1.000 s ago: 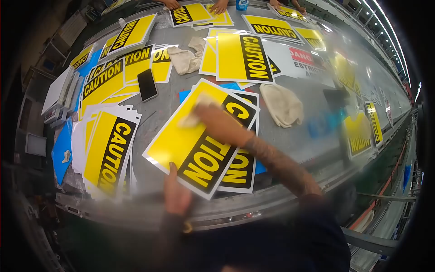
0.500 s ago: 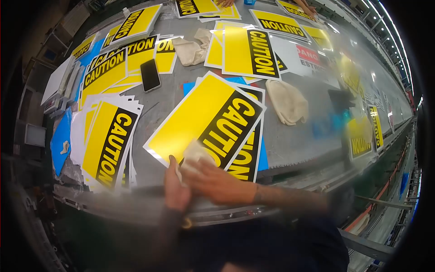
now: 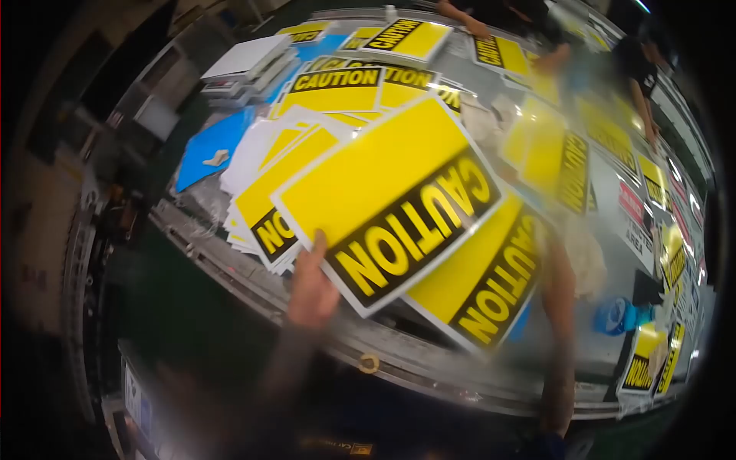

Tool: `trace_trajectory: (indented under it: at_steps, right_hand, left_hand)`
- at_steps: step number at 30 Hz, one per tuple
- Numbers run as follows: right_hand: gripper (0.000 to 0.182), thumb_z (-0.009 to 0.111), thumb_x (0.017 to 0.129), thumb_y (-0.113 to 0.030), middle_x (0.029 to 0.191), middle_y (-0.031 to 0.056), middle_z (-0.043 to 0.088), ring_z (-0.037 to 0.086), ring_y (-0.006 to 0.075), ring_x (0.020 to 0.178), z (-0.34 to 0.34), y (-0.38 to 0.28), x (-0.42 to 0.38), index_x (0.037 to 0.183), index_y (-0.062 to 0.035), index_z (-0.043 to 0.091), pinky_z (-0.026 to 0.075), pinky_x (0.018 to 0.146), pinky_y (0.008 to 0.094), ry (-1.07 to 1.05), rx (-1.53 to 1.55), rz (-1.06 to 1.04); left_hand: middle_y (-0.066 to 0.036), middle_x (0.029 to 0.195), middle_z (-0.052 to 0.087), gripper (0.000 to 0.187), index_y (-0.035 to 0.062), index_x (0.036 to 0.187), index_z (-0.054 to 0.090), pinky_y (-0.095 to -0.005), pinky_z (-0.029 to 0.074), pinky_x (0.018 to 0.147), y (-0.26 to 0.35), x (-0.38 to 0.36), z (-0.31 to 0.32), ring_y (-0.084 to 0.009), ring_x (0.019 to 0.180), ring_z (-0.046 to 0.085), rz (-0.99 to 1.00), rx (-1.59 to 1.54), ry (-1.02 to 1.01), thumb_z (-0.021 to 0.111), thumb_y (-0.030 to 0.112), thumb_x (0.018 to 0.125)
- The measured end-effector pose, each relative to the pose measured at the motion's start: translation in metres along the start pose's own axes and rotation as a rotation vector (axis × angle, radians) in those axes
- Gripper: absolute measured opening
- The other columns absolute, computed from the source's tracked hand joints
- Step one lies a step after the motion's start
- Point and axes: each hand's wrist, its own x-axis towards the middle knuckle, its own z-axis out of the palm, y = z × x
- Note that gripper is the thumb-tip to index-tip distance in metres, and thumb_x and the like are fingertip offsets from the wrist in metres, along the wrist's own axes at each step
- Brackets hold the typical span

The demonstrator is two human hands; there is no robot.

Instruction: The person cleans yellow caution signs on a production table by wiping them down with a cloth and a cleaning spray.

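Observation:
My left hand [image 3: 313,290] grips a yellow and black CAUTION sign [image 3: 383,172] at its lower left edge, thumb on the face. The sign is tilted and raised over a pile of similar signs at the left. Beneath it, partly covered, lies another CAUTION sign [image 3: 479,264]. Along that lower sign's right edge is my right hand [image 3: 558,280], smeared by motion; I cannot tell what its fingers hold. A pale cloth [image 3: 589,264] lies just right of this hand.
A stack of CAUTION signs [image 3: 257,207] sits at the left, near a blue sheet [image 3: 213,149]. White stacked panels [image 3: 245,57] stand behind. A blue roll-like object [image 3: 613,316] is at the right. Co-workers' arms [image 3: 464,19] reach in from the far side.
The sign has been lifted and carried left over the pile in my left hand. My right hand has moved away from it to the right. The view has turned left.

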Motion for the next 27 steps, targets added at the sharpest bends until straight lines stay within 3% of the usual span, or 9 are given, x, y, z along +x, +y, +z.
trace_trajectory:
  at_steps: [8,11,12,16,19,21,24,25,27]
  right_hand:
    - [0.049,0.056,0.099,0.009,0.164,0.0168,0.054,0.042,0.0392,0.158,0.023,-0.035,-0.021,0.144,-0.0061,0.067,0.038,0.127,0.0482,-0.118,-0.080,-0.168]
    - [0.048,0.056,0.100,0.008,0.164,0.0155,0.055,0.043,0.0390,0.158,0.022,-0.037,-0.023,0.144,-0.0069,0.067,0.038,0.127,0.0484,-0.124,-0.060,-0.151]
    - [0.048,0.056,0.100,0.008,0.164,0.0156,0.055,0.043,0.0390,0.158,0.022,-0.035,-0.023,0.144,-0.0070,0.067,0.038,0.127,0.0484,-0.125,-0.066,-0.157]
    - [0.046,0.056,0.100,0.007,0.160,0.0176,0.057,0.045,0.0395,0.156,0.016,-0.039,-0.020,0.142,-0.0053,0.068,0.038,0.127,0.0482,-0.136,-0.022,-0.165]
    - [0.047,0.057,0.100,0.008,0.160,0.0204,0.058,0.049,0.0386,0.154,0.016,-0.011,-0.019,0.144,-0.0018,0.067,0.037,0.127,0.0450,-0.101,0.175,-0.103]
    - [0.053,0.057,0.101,0.006,0.162,0.0194,0.056,0.051,0.0370,0.153,-0.010,-0.035,-0.004,0.153,-0.0034,0.060,0.038,0.126,0.0431,-0.060,0.186,-0.040]
    - [0.058,0.057,0.100,0.008,0.162,0.0192,0.057,0.053,0.0331,0.152,-0.022,-0.051,0.025,0.157,-0.0019,0.055,0.041,0.124,0.0401,0.125,0.157,-0.107]
    - [0.062,0.058,0.098,0.010,0.162,0.0200,0.056,0.052,0.0363,0.152,-0.018,-0.045,0.031,0.159,-0.0008,0.051,0.040,0.125,0.0408,0.135,0.169,-0.132]
    - [0.062,0.056,0.101,0.004,0.165,0.0195,0.051,0.047,0.0411,0.154,0.000,-0.029,0.038,0.162,-0.0061,0.049,0.038,0.127,0.0487,0.068,0.037,-0.200]
  left_hand:
    - [-0.013,0.148,0.063,0.054,0.0007,0.155,0.046,-0.0380,0.047,0.113,0.110,0.097,-0.137,-0.0231,0.133,0.062,0.487,0.637,0.289,0.067,0.001,0.106]
    - [-0.021,0.160,0.048,0.083,-0.0014,0.153,0.045,-0.0531,0.042,0.117,0.116,0.119,-0.168,-0.0412,0.145,0.046,0.393,1.768,0.748,0.087,0.034,0.091]
    - [-0.024,0.167,0.035,0.099,0.0003,0.158,0.043,-0.0605,0.039,0.117,0.114,0.119,-0.177,-0.0485,0.150,0.035,0.304,1.806,0.723,0.089,0.049,0.085]
    - [-0.023,0.169,0.033,0.103,0.0060,0.167,0.038,-0.0604,0.036,0.121,0.096,0.127,-0.210,-0.0479,0.153,0.036,0.557,1.830,0.895,0.084,0.056,0.090]
    - [-0.024,0.152,0.055,0.074,0.0005,0.156,0.052,-0.0541,0.042,0.118,0.088,0.121,-0.218,-0.0445,0.138,0.052,1.110,1.812,0.694,0.083,0.032,0.097]
    - [-0.021,0.148,0.059,0.048,-0.0019,0.148,0.059,-0.0398,0.052,0.107,0.065,0.076,-0.144,-0.0314,0.128,0.062,0.708,1.452,0.365,0.073,0.014,0.105]
    - [-0.012,0.122,0.076,0.034,-0.0004,0.138,0.071,-0.0365,0.055,0.099,0.021,0.009,-0.043,-0.0216,0.113,0.069,0.137,1.297,0.006,0.068,0.015,0.108]
    - [-0.007,0.122,0.077,0.041,0.0073,0.141,0.071,-0.0318,0.053,0.081,0.008,-0.006,-0.028,-0.0163,0.101,0.069,0.196,1.484,-0.181,0.075,0.020,0.102]
    - [-0.010,0.128,0.072,0.061,0.0099,0.146,0.067,-0.0363,0.055,0.088,-0.022,-0.017,-0.013,-0.0252,0.111,0.067,0.215,1.553,-0.416,0.087,0.021,0.089]
